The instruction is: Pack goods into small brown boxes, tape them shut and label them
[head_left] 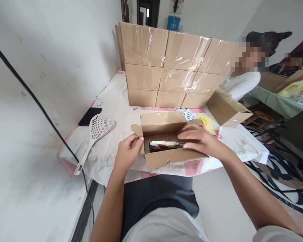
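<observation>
A small cardboard box (164,118) stands with its top flaps apart near the front edge of the table. My left hand (128,151) pinches the box's left end flap between thumb and fingers. Over the right end of the box hovers my right hand (202,139), fingers stretched out and apart, pointing left. Its fingertips are close to a slim item with a whitish strip (164,144) that lies inside; its kind is unclear. Part of that item and the box's right end are hidden behind my right hand.
A white slotted skimmer (101,125) and a black phone-like slab (90,116) lie left. Behind the box rises a wall of taped cartons (176,67). Yellow sheet (209,123), blue-and-white label sheets (185,113) and another carton (227,109) are at right. A person in white sits beyond.
</observation>
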Demonstrator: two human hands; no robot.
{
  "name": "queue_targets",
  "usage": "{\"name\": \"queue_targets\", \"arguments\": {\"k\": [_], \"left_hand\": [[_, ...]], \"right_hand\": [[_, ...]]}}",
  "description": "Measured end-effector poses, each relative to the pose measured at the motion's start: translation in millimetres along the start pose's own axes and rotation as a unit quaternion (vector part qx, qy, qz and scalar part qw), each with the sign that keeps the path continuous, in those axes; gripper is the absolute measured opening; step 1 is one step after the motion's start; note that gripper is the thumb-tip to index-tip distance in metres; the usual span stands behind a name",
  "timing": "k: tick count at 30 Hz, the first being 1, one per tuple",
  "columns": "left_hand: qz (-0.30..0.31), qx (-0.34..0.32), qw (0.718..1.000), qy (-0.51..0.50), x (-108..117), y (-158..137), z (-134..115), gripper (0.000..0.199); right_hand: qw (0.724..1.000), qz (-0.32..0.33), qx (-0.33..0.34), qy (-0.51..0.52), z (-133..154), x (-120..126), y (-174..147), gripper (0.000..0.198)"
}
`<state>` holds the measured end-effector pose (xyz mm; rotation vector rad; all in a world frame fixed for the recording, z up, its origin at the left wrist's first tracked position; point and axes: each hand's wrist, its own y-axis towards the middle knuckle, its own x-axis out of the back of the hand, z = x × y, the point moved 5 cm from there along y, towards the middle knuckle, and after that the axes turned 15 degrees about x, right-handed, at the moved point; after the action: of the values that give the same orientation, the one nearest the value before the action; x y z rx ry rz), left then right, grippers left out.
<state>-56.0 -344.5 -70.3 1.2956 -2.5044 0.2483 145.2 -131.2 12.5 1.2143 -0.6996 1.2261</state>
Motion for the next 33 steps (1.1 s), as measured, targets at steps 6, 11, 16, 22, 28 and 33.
{"name": "queue_targets", "arguments": {"k": [6, 11, 16, 22, 28, 33], "left_hand": [[0.023, 0.088, 0.987, -0.136, -4, 5, 12, 0.038], [0.006, -0.016, 0.978, -0.206, -7, 2, 13, 0.069], [0.137, -0.160, 0.977, -0.041, -20, -3, 12, 0.129], [0.026, -0.207, 0.978, -0.031, -28, 9, 21, 0.108], [-0.040, -0.161, 0.980, -0.110, -40, 13, 12, 0.072], [-0.090, -0.082, 0.975, -0.184, -44, 25, 0, 0.058]], "right_hand": [[0.866, -0.439, -0.235, 0.042, -54, -11, -67, 0.051], [0.855, -0.384, -0.199, 0.286, -66, -61, -50, 0.080], [0.871, -0.369, -0.132, 0.297, -45, -70, -33, 0.073], [0.853, -0.434, -0.134, 0.257, -45, -87, -33, 0.086], [0.839, -0.466, -0.142, 0.243, -46, -88, -28, 0.077], [0.780, -0.528, -0.172, 0.288, -50, -85, -27, 0.056]]}}
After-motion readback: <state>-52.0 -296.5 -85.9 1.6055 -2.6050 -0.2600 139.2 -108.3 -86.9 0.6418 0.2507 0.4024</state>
